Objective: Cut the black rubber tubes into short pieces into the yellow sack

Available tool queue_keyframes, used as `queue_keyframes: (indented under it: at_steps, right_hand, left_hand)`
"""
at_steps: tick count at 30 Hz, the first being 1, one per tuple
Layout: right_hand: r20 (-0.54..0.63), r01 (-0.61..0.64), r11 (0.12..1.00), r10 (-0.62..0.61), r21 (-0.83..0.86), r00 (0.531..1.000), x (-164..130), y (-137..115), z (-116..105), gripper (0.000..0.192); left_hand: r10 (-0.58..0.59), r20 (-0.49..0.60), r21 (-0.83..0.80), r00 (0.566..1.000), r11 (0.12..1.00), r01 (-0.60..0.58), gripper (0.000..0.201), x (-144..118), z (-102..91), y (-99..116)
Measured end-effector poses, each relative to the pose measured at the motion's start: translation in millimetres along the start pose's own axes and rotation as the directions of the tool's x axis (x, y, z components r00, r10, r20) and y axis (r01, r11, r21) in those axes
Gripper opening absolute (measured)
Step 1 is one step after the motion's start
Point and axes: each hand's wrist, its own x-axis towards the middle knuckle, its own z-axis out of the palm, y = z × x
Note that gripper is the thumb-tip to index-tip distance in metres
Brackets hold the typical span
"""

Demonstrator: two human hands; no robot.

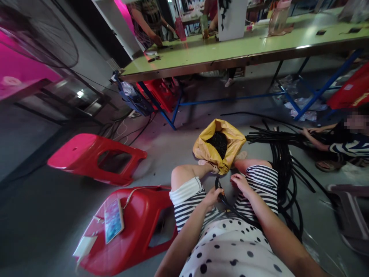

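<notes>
My left hand (212, 197) is closed around a small dark hand tool (218, 184) with orange on its grip, perhaps cutters; its exact kind is unclear. A black tube (235, 211) runs from beside that hand across my lap and under my right forearm. My right hand (241, 182) hovers by my right thigh with its fingers curled together; whatever they may pinch is too small to see. Just beyond both hands, between my feet, stands an open yellow sack (201, 148) with black pieces (219, 143) inside.
Long black tubes (281, 161) lie heaped at my right, where another person's hands (306, 132) touch them. Two red stools (138, 215) stand at left, the nearer bearing a phone (113, 220). A long green table (178, 57) crosses ahead; a fan (43, 34) is at upper left.
</notes>
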Motion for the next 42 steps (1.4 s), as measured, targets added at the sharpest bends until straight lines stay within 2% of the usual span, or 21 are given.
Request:
queue_keyframes:
  at_steps: [7,15,22,32,42]
  right_hand:
    - [0.013,-0.036,0.999,0.036,-0.024,0.999,4.1,-3.0,2.2,0.013]
    - [0.04,0.025,0.987,-0.019,-0.158,0.999,-2.4,-5.1,0.5,0.007]
    - [0.152,0.096,0.952,-0.054,-0.29,0.987,-2.5,-10.8,14.7,0.006]
    - [0.229,0.161,0.864,-0.055,-0.477,0.972,-5.3,-11.8,27.4,0.008]
    - [0.324,0.23,0.847,-0.072,-0.48,0.943,-19.9,-15.4,23.3,0.013]
  left_hand:
    - [-0.008,-0.016,0.061,1.0,0.998,0.009,0.025,4.9,-2.3,0.1]
    - [-0.037,-0.009,0.074,0.999,0.997,0.038,0.029,-1.9,7.3,5.7]
    - [0.003,-0.013,-0.003,1.0,1.0,-0.003,0.023,-9.3,22.9,14.0]
    - [-0.019,-0.07,-0.097,0.997,0.995,0.012,0.017,-13.3,17.9,21.6]
    - [0.002,-0.097,-0.161,0.995,0.987,-0.018,0.024,-17.5,20.4,24.1]
